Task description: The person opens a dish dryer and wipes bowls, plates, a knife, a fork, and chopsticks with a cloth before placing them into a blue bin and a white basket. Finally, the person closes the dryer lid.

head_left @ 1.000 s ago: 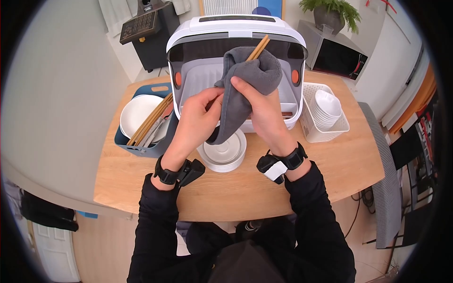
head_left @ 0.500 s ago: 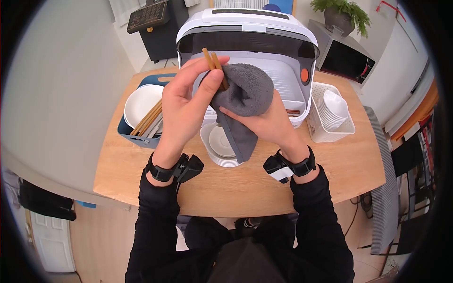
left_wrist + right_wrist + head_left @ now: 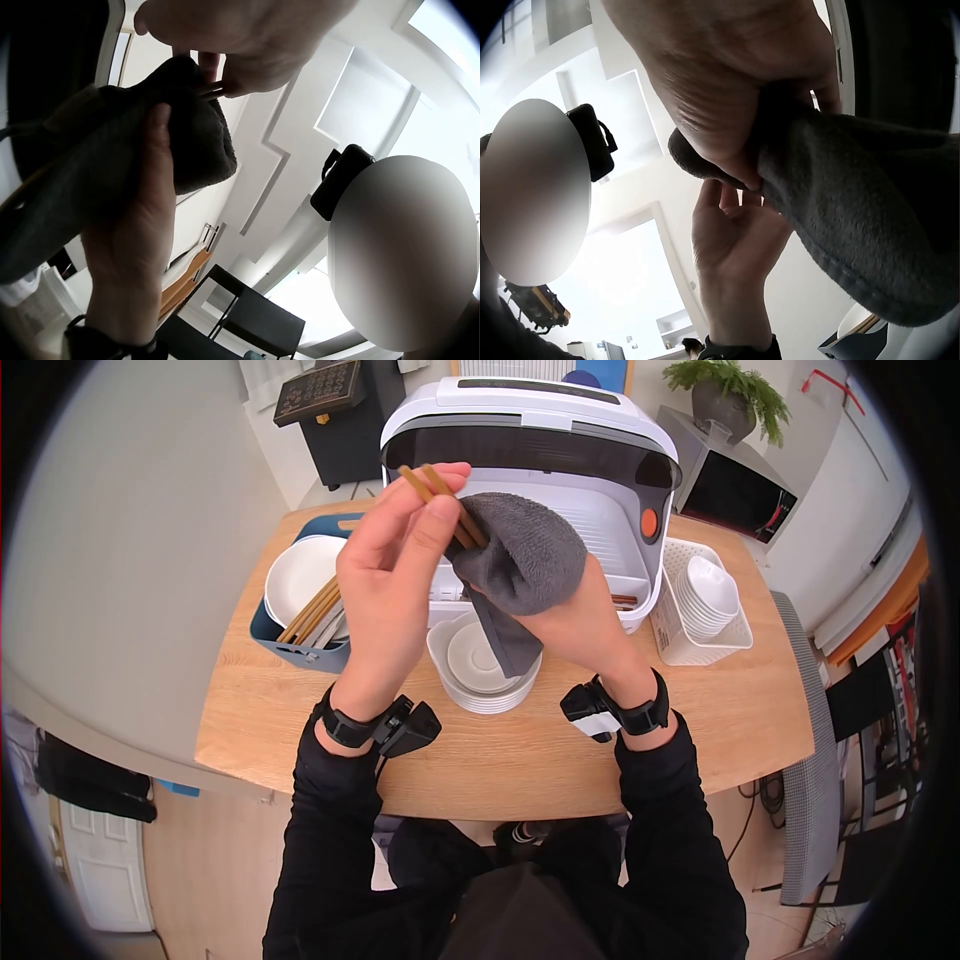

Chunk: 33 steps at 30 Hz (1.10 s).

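My left hand (image 3: 385,585) pinches a pair of wooden chopsticks (image 3: 467,533) near their upper ends, between thumb and fingers. Their other ends go into a bunched grey towel (image 3: 530,550). My right hand (image 3: 590,625) grips this towel from below and from the right, and most of its fingers are hidden by the cloth. A loose corner of the towel hangs over a stack of white bowls (image 3: 485,706) with a small dish (image 3: 472,650) in the top one. In the left wrist view, the right thumb (image 3: 156,139) lies along the towel.
Behind the hands stands a white cabinet (image 3: 540,405) with a raised dark lid. A blue basket (image 3: 300,655) at left holds white plates (image 3: 290,580) and more chopsticks (image 3: 315,610). At right, a white basket (image 3: 700,652) holds stacked small bowls (image 3: 708,595). The wooden table (image 3: 500,770) spreads beneath.
The left hand has moved from the towel's lower part up to the chopsticks' ends and pinches them. The chopsticks now tilt to the left instead of the right, and the towel has turned with them.
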Available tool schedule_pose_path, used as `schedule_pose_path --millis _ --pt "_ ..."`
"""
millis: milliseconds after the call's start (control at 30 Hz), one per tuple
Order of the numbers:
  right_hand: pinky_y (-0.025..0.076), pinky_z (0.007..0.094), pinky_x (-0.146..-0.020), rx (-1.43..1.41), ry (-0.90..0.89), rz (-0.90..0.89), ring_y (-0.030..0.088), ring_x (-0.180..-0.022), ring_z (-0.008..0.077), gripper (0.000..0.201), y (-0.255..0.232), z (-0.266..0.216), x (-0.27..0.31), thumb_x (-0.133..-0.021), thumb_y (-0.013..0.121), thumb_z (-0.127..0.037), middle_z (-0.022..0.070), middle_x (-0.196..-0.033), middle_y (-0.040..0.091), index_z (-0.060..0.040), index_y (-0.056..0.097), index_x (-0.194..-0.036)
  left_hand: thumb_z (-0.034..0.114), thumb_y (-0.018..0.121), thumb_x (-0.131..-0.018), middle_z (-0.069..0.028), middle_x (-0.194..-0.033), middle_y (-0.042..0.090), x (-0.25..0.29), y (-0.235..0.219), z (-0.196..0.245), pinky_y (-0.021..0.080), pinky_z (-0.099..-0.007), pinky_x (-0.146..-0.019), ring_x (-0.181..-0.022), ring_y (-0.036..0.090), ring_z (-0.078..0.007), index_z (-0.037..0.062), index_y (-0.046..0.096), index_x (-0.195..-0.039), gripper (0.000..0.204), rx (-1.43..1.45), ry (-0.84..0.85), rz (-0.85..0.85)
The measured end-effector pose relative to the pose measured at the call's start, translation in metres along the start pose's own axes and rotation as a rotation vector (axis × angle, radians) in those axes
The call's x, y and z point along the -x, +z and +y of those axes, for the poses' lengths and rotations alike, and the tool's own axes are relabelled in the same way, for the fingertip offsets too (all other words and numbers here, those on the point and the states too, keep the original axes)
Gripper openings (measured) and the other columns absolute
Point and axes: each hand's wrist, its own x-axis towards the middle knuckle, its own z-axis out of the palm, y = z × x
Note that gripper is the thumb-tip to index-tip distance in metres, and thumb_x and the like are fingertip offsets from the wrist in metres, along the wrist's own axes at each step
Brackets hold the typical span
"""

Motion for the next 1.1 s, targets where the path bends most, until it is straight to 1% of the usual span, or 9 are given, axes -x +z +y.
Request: schedule_pose_path --millis 133,233,433,533,667,767,967,1067,1100 --pt "0.052 0.0299 -0.086 0.053 -0.036 0.039 0.065 -0.098 0.0158 0.052 0.002 0.005 -0.003 -0.083 0.076 -0.013 0.0082 -0.114 0.067 -0.0056 0.057 -0.131 0.016 0.06 -0.099 -0.0105 -0.111 0.07 -0.006 -0.009 -0.002 0.045 -0.0298 -0.098 -0.106 0.063 -0.0152 0.0 0.065 -0.116 0.024 0.071 -0.06 0.044" --pt "0.05 0.0332 -0.091 0.019 0.033 0.051 0.066 -0.102 0.0243 0.056 -0.002 0.009 -0.005 -0.074 0.077 -0.006 0.0121 -0.114 0.069 -0.0032 0.059 -0.127 0.016 0.061 -0.099 -0.0106 -0.108 0.071 -0.009 -0.014 -0.008 0.047 -0.0295 -0.095 -0.106 0.063 -0.0143 -0.0004 0.064 -0.116 0.025 0.059 -0.05 0.046" --pt "0.049 0.0393 -0.089 0.231 -0.114 0.121 0.065 -0.092 0.0354 0.058 -0.005 0.022 -0.007 -0.067 0.074 0.001 0.0155 -0.111 0.069 -0.0078 0.063 -0.123 0.012 0.062 -0.097 -0.0114 -0.108 0.071 -0.013 -0.014 -0.02 0.048 -0.0287 -0.092 -0.104 0.063 -0.014 -0.0006 0.064 -0.117 0.024 -0.119 0.079 0.008" --pt "0.049 0.0387 -0.088 0.172 -0.162 0.164 0.066 -0.091 0.0334 0.054 -0.004 0.011 -0.007 -0.068 0.075 0.0 0.0132 -0.106 0.071 -0.0066 0.064 -0.121 0.011 0.064 -0.096 -0.0113 -0.109 0.071 -0.014 -0.016 -0.028 0.048 -0.0291 -0.093 -0.104 0.062 -0.0143 0.0002 0.066 -0.116 0.023 -0.171 0.073 -0.11" --pt "0.05 0.0372 -0.086 0.043 -0.097 0.148 0.068 -0.091 0.0309 0.054 -0.003 0.008 -0.007 -0.067 0.076 -0.001 0.0124 -0.103 0.072 -0.0056 0.064 -0.119 0.011 0.065 -0.095 -0.0114 -0.111 0.071 -0.015 -0.016 -0.03 0.048 -0.0294 -0.094 -0.104 0.062 -0.0143 0.0014 0.068 -0.113 0.021 -0.122 0.034 -0.208" --pt "0.052 0.0357 -0.084 0.088 -0.098 0.124 0.069 -0.092 0.0299 0.056 -0.006 0.007 -0.008 -0.067 0.076 -0.001 0.0132 -0.103 0.072 -0.0051 0.063 -0.121 0.013 0.063 -0.097 -0.0121 -0.113 0.07 -0.012 -0.016 -0.021 0.047 -0.0296 -0.096 -0.107 0.062 -0.0155 0.0008 0.067 -0.113 0.021 -0.048 0.013 -0.158" --pt "0.053 0.0338 -0.082 0.128 -0.039 0.073 0.07 -0.092 0.0284 0.055 -0.006 0.007 -0.006 -0.071 0.075 -0.004 0.0144 -0.1 0.072 -0.0049 0.061 -0.124 0.021 0.059 -0.1 -0.012 -0.112 0.07 -0.016 -0.027 -0.003 0.047 -0.025 -0.082 -0.084 0.057 -0.0103 0.0016 0.064 -0.112 0.024 0.017 -0.036 0.112" --pt "0.053 0.0322 -0.081 0.111 0.027 0.06 0.07 -0.092 0.0258 0.05 -0.002 -0.001 -0.003 -0.076 0.074 -0.007 0.0139 -0.099 0.072 -0.005 0.061 -0.125 0.022 0.058 -0.1 -0.0119 -0.111 0.07 -0.016 -0.026 0.003 0.045 -0.0241 -0.075 -0.075 0.049 -0.0087 0.0015 0.065 -0.113 0.025 0.03 -0.022 0.156" --pt "0.053 0.0317 -0.081 0.11 0.028 0.055 0.07 -0.092 0.0244 0.048 -0.001 0.001 -0.004 -0.078 0.073 -0.008 0.0134 -0.099 0.072 -0.005 0.061 -0.124 0.021 0.057 -0.101 -0.012 -0.112 0.07 -0.015 -0.027 0.003 0.047 -0.0244 -0.083 -0.083 0.056 -0.0098 -0.0005 0.063 -0.118 0.028 0.04 -0.055 0.168"
